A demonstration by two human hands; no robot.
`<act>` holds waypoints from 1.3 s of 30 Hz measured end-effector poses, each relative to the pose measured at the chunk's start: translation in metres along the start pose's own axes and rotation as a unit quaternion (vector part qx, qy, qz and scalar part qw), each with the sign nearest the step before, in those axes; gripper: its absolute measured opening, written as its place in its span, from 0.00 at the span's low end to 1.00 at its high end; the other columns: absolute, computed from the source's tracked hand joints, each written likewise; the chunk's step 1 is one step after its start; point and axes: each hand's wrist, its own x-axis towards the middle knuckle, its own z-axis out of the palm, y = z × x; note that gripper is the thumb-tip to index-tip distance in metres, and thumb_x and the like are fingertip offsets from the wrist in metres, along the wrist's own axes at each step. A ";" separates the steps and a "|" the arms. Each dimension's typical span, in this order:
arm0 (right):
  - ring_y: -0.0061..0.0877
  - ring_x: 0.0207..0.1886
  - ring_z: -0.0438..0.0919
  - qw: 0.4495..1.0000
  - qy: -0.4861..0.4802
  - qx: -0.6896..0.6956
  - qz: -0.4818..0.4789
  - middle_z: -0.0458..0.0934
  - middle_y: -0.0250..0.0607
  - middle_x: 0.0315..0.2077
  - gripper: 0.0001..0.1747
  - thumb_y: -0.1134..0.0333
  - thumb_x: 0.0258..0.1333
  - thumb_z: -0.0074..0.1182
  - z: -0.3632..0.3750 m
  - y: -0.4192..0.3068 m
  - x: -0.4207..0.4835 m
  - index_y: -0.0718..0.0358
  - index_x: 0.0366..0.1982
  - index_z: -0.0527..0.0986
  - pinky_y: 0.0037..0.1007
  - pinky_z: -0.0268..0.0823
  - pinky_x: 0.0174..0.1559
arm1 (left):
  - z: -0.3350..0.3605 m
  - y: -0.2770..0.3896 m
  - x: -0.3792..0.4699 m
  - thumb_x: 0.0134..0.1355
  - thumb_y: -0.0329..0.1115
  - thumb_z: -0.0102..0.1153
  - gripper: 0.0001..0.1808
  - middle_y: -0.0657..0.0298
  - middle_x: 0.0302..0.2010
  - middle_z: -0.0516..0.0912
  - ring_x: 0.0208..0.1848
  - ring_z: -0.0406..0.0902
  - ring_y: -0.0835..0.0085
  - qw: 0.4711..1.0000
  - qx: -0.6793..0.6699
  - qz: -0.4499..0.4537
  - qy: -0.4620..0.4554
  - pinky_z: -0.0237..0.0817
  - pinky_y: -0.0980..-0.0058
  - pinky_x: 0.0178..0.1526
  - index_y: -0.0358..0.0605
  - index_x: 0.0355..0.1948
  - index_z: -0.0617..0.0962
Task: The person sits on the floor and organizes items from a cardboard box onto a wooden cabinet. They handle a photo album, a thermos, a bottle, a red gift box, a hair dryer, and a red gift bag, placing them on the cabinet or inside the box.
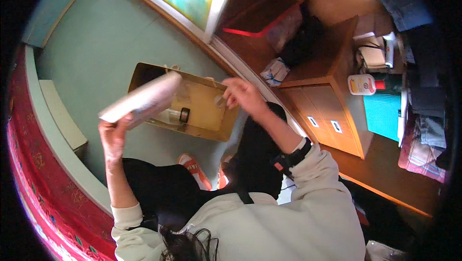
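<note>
My left hand (114, 136) grips a pale, flat box (144, 98) by its lower left end and holds it tilted, blurred by motion. The pale box overlaps the left part of an open tan carton or stiff bag (207, 136) with cord-like ties at its far rim. Inside lies a clear jar with a dark lid (184, 115), on its side and partly hidden by the pale box. At the carton's right end is my right hand (243, 96), fingers bent over the rim. A small whitish piece (219, 101) shows beside those fingers; whether they hold it is unclear.
A wooden cabinet (325, 116) and sliding-door track stand to the right. On the shelf are a white bottle with a red cap (362, 84), a turquoise item (382, 113) and folded clothes (431, 132). A bed with a red patterned cover (54, 185) runs along the left.
</note>
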 end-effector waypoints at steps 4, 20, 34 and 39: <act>0.23 0.31 0.80 0.883 0.311 -0.334 -0.109 0.79 0.41 0.34 0.15 0.67 0.62 0.54 -0.094 -0.012 0.069 0.63 0.49 0.76 0.28 0.73 0.35 | -0.024 -0.021 0.013 0.67 0.39 0.58 0.16 0.64 0.49 0.81 0.51 0.77 0.74 0.939 -0.323 0.011 0.122 0.70 0.68 0.54 0.43 0.52 0.79; 0.49 0.65 0.66 0.527 0.327 -0.739 0.262 0.64 0.63 0.62 0.49 0.47 0.55 0.55 -0.255 -0.025 0.136 0.72 0.67 0.54 0.62 0.45 0.67 | -0.060 -0.036 -0.016 0.71 0.43 0.50 0.19 0.56 0.65 0.72 0.66 0.67 0.60 0.788 -0.595 -0.085 0.137 0.54 0.48 0.69 0.50 0.59 0.75; 0.48 0.55 0.72 0.759 -0.013 -0.629 -0.169 0.69 0.53 0.50 0.44 0.59 0.39 0.70 0.057 -0.088 0.002 0.62 0.59 0.63 0.45 0.67 0.55 | -0.049 -0.052 0.027 0.70 0.44 0.52 0.26 0.57 0.62 0.74 0.62 0.72 0.62 0.807 -0.505 0.019 0.305 0.64 0.57 0.64 0.40 0.63 0.69; 0.46 0.52 0.74 0.714 -0.056 -0.670 -0.192 0.69 0.48 0.50 0.48 0.57 0.38 0.74 0.141 -0.069 0.030 0.61 0.61 0.62 0.46 0.75 0.44 | -0.049 -0.048 0.028 0.70 0.43 0.53 0.27 0.58 0.62 0.74 0.62 0.71 0.63 0.817 -0.491 0.025 0.302 0.64 0.58 0.63 0.41 0.64 0.67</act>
